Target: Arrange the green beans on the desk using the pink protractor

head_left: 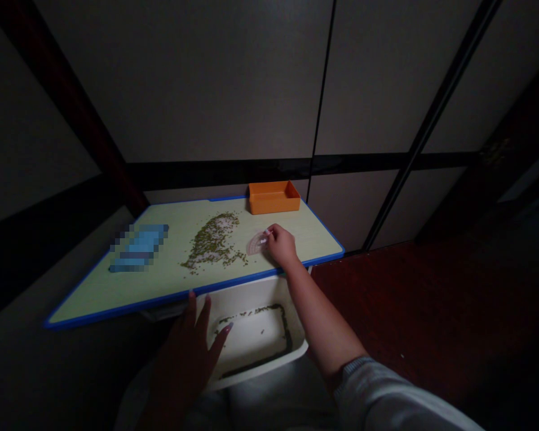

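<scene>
My right hand (281,244) is closed in a pinch on a clear, curved protractor (254,243), which rests low on the tabletop; part of it is hidden by my fingers. To its left, small green beans or grains (213,239) lie scattered in a loose patch. My left hand (186,347) is in shadow, fingers stretched apart, over the left end of a white basin (251,341). Its fingertips are by the table's front edge and its thumb reaches over the basin's inside. A few green grains lie on the basin's floor and along its inner edges.
The pale yellow table (170,215) has a raised blue edge. An orange open box (273,203) stands at its back right. A blurred blue item (139,247) lies on the left side. Panelled cabinet doors (229,84) rise behind, and a dark red floor (386,305) is at right.
</scene>
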`<control>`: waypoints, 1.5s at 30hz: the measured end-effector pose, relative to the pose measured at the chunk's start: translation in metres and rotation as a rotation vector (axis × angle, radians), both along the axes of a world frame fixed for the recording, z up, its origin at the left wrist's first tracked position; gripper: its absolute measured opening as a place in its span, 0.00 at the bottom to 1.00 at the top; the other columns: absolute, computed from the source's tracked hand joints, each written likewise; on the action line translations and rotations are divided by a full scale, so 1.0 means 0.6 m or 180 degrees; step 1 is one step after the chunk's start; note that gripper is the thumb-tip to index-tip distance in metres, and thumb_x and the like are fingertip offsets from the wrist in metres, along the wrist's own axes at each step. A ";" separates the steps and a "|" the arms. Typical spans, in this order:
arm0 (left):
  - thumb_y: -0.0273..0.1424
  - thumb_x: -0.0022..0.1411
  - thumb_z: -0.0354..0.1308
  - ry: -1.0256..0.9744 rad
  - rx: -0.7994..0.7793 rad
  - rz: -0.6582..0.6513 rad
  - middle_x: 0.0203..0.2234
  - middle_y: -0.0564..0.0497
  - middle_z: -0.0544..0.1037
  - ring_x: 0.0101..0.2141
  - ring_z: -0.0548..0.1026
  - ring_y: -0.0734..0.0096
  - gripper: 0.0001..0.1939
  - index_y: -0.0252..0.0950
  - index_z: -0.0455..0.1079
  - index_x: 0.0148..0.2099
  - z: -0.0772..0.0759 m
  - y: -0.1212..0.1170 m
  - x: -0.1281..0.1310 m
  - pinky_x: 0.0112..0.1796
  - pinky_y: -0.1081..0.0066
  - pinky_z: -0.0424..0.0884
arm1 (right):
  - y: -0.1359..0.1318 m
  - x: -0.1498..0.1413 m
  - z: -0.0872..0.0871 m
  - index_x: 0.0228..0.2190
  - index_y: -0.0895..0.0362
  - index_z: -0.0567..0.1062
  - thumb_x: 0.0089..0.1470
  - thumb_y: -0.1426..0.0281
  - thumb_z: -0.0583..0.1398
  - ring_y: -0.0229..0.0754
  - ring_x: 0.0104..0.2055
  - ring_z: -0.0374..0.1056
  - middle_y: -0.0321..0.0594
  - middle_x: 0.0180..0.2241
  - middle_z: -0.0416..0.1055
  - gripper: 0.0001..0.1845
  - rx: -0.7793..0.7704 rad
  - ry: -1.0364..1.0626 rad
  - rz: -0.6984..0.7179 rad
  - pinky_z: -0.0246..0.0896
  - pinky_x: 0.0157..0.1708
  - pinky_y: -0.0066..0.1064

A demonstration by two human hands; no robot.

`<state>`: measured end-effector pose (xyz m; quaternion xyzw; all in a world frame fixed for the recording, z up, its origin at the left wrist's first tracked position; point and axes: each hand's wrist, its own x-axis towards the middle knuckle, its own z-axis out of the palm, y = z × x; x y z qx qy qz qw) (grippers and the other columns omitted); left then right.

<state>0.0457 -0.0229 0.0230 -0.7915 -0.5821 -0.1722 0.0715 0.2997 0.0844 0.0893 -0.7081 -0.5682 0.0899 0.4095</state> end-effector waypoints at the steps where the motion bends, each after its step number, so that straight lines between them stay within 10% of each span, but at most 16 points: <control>1: 0.48 0.60 0.46 -0.0010 -0.0004 0.0005 0.67 0.35 0.50 0.56 0.69 0.49 0.36 0.34 0.55 0.65 0.000 0.000 0.000 0.53 0.54 0.67 | -0.001 0.000 0.001 0.36 0.52 0.73 0.59 0.69 0.52 0.41 0.36 0.68 0.36 0.34 0.76 0.09 -0.0033 -0.0033 0.0014 0.54 0.38 0.31; 45: 0.49 0.60 0.45 -0.0016 0.0024 -0.0014 0.67 0.35 0.50 0.56 0.69 0.49 0.36 0.33 0.55 0.64 -0.004 -0.001 0.000 0.53 0.55 0.66 | 0.002 -0.004 0.000 0.33 0.52 0.72 0.58 0.68 0.55 0.39 0.34 0.67 0.34 0.32 0.75 0.06 -0.0112 0.0110 0.0143 0.53 0.38 0.30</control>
